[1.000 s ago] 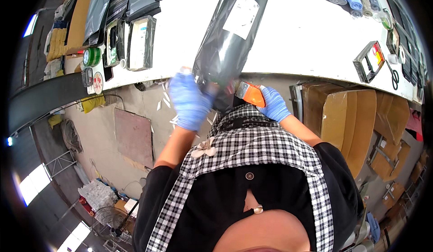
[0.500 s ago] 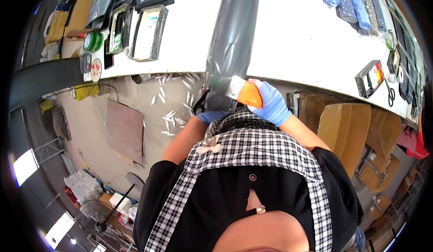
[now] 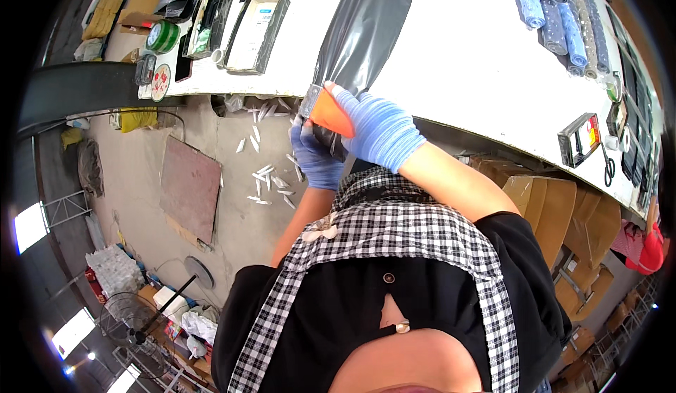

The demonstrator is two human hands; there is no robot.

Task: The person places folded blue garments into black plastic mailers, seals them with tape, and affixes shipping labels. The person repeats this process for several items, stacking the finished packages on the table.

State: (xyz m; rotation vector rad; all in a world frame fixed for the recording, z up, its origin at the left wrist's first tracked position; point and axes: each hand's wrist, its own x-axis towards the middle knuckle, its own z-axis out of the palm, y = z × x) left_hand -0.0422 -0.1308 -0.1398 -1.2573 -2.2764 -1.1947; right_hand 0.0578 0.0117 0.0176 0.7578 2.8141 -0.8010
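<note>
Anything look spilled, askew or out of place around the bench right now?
Yes: white paper strips lie scattered on the floor below the table edge. The grey poly bag overhangs that edge, held by the left hand and right hand with an orange scraper.

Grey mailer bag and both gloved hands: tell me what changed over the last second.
The left hand dropped from the side of the grey mailer bag to beneath its near end at the white table's edge. The right hand moved left across that end, pressing the orange scraper on it. The bag now lies straighter up the table. The scraper stayed in the right hand; the bag stayed on the table.
</note>
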